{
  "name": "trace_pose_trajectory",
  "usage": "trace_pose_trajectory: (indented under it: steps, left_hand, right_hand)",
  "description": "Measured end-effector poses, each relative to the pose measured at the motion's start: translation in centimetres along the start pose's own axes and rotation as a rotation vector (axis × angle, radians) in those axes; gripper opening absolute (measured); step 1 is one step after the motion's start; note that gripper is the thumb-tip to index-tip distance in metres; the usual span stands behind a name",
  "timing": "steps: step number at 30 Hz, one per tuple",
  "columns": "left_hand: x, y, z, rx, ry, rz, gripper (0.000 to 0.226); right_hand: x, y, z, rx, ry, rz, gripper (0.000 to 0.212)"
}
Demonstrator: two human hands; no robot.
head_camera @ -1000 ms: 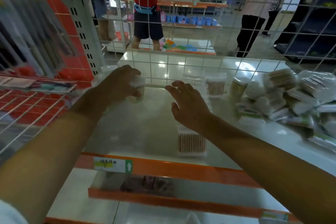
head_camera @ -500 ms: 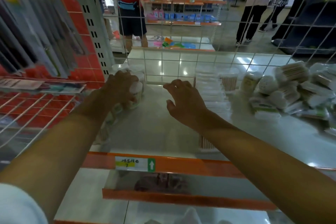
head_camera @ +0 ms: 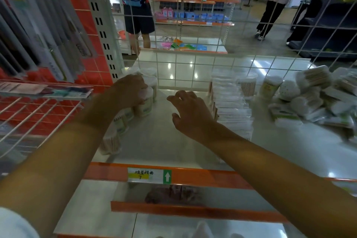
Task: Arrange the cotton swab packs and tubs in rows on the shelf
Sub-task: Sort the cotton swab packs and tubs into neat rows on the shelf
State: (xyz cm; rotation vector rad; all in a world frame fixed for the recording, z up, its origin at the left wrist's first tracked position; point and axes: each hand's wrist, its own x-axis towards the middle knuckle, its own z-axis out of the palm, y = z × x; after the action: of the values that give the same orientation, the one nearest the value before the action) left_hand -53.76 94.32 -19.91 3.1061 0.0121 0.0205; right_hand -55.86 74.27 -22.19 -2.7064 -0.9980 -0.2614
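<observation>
Nearest you, the orange front edge of the shelf [head_camera: 202, 177] carries a price label [head_camera: 148, 175] with a green arrow. Just behind it, along the shelf's left edge, a row of cotton swab tubs [head_camera: 123, 120] runs back toward the far left corner. Your left hand [head_camera: 129, 91] rests on top of the tub [head_camera: 146, 100] near the far end of that row, its grip curled over the lid and holding it. Your right hand [head_camera: 191, 112] hovers above the bare middle of the shelf, its grip released, fingers spread and loosely bent, touching nothing. Just to its right, a row of flat swab packs [head_camera: 231, 106] stands on edge, running from the front toward the back. Toward the shelf's right edge, a loose heap of packs and tubs [head_camera: 313, 96] lies jumbled. At the back edge a white wire grid [head_camera: 193, 67] closes the shelf off.
</observation>
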Motion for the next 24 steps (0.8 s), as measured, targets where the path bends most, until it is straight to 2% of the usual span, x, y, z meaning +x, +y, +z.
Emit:
trace_pose_trajectory:
  steps: [4,8,12,15,19,24]
  left_hand:
    - [-0.3,0.3,0.0,-0.002,0.008,0.004,0.045]
    - [-0.8,0.5,0.0,0.082,-0.061,0.019,0.039]
    - [-1.3,0.9,0.1,0.010,-0.057,0.013,0.040]
    - [-1.3,1.0,0.0,-0.026,0.008,-0.015,0.045]
    - [-1.1,0.8,-0.2,-0.039,0.046,0.027,0.046]
    - [-1.5,2.5,-0.4,-0.050,0.191,0.118,0.051]
  right_hand:
    - [0.0,0.1,0.2,0.000,0.006,0.009,0.047]
    - [0.0,0.3,0.1,-0.007,0.005,0.018,0.048]
    - [-0.1,0.2,0.2,-0.008,0.001,0.008,0.047]
    - [-0.1,0.2,0.2,-0.014,-0.003,-0.011,0.045]
    - [0.0,0.3,-0.1,0.006,0.023,-0.024,0.041]
    - [0.3,1.3,-1.6,0.001,0.070,-0.001,0.040]
